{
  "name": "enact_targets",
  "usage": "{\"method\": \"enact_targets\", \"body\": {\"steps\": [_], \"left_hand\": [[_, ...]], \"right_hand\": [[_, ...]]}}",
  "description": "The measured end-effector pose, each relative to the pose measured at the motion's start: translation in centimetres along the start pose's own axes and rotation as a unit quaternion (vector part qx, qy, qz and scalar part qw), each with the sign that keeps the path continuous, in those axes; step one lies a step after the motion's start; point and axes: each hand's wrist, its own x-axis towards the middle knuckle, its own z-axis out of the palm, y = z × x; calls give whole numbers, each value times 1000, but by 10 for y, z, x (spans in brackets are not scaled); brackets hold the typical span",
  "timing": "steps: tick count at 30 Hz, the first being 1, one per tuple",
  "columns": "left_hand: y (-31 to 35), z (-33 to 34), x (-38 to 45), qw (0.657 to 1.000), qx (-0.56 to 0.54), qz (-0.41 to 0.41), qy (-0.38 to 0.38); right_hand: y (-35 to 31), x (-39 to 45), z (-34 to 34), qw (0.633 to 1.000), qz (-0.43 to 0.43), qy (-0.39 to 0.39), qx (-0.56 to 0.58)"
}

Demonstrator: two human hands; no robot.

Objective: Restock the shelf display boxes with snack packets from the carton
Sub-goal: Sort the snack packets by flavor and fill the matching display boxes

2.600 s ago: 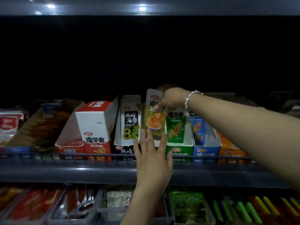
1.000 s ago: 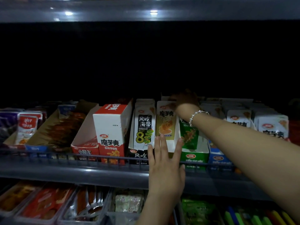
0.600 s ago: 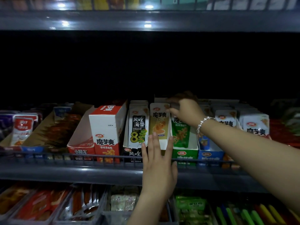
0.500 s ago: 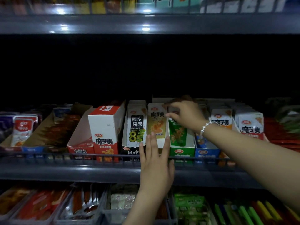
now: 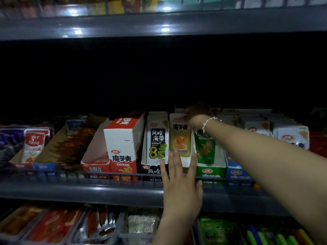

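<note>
A white display box (image 5: 188, 161) on the middle shelf holds upright yellow snack packets (image 5: 179, 137). My left hand (image 5: 181, 188) presses flat against the box's front, fingers straight and pointing up. My right hand (image 5: 197, 114), a bead bracelet on its wrist, reaches over the tops of the yellow packets into the dark back of the box. Its fingertips lie at the top edge of the front packet. Shadow hides how its fingers lie. The carton is out of view.
Next to the yellow packets stand a black seaweed box (image 5: 152, 171) and a tall red-and-white box (image 5: 123, 142) on the left, and a green box (image 5: 210, 172) and a blue box (image 5: 236, 172) on the right. A wire rail (image 5: 88, 175) fronts the shelf. Trays of packets fill the lower shelf (image 5: 99, 225).
The yellow packet my right hand held above the box now stands in it. That hand drew back to the packet tops, then reached deeper again. My left hand stayed on the box front.
</note>
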Motion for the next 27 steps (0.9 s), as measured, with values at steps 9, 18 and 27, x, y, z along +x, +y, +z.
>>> {"method": "enact_targets", "body": {"steps": [9,18,27], "left_hand": [[-1,-4,0,1000,9,-4,-22],[-1,-6,0,1000,11,-3,-29],[-1,-5,-2,1000,-3,5,-19]], "right_hand": [[3,1,3,1000,-13,3,22],[6,1,11,999,-19,49,-6],[16,-2,8,996,-50,66,19]]}}
